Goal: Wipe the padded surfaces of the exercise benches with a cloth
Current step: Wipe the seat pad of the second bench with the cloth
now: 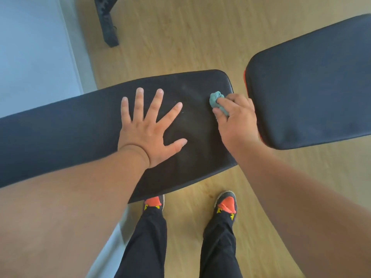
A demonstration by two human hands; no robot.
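A long black padded bench [66, 129] runs from the left edge to the middle of the view. My left hand [149, 128] lies flat on its pad, fingers spread, holding nothing. My right hand [236, 119] is closed around a crumpled teal cloth [216, 100] and presses it on the pad near the bench's right end. A second black padded bench [313, 87] with a red edge sits to the right, apart from the first.
Wooden floor [180, 37] lies all around. A black metal frame leg [108, 27] stands at the top left of centre. A pale wall [34, 53] fills the upper left. My feet in orange-toed shoes [226, 203] stand just below the bench.
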